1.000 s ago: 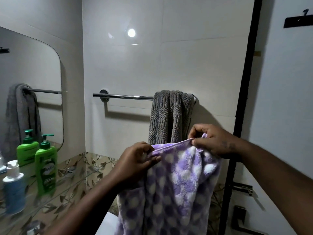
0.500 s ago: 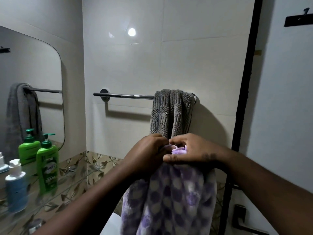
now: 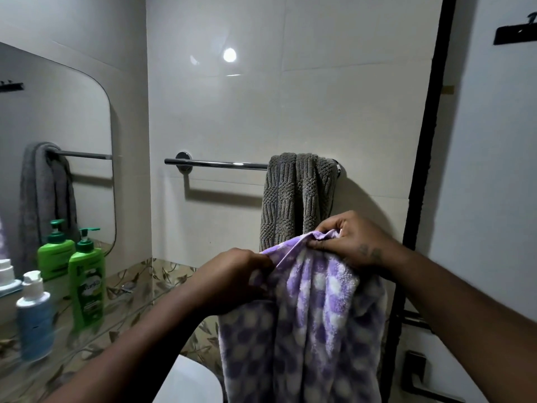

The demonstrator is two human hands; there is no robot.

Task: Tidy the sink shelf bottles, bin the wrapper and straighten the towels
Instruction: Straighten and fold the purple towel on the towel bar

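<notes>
Purple checked towel [image 3: 308, 321] held up below grey towel [image 3: 296, 196] on rail [image 3: 215, 163].
Left hand [image 3: 232, 274] and right hand [image 3: 351, 242] each pinched its top edge, fingers curled on the cloth; remainder hung down.

Pinches the top edge of the purple towel [image 3: 313, 330] in both bare hands. Grips with the left hand [image 3: 232, 274] lower and to the left of the right-hand grip, fingers curled inward, back of the hand toward the camera. Holds the right hand [image 3: 353, 242] higher, thumb and fingertips closed over a bunched corner, a small dark mark on its wrist. Extends the left forearm [image 3: 130, 350] and right forearm [image 3: 465, 301] forward, bare, converging on the two grips.
</notes>
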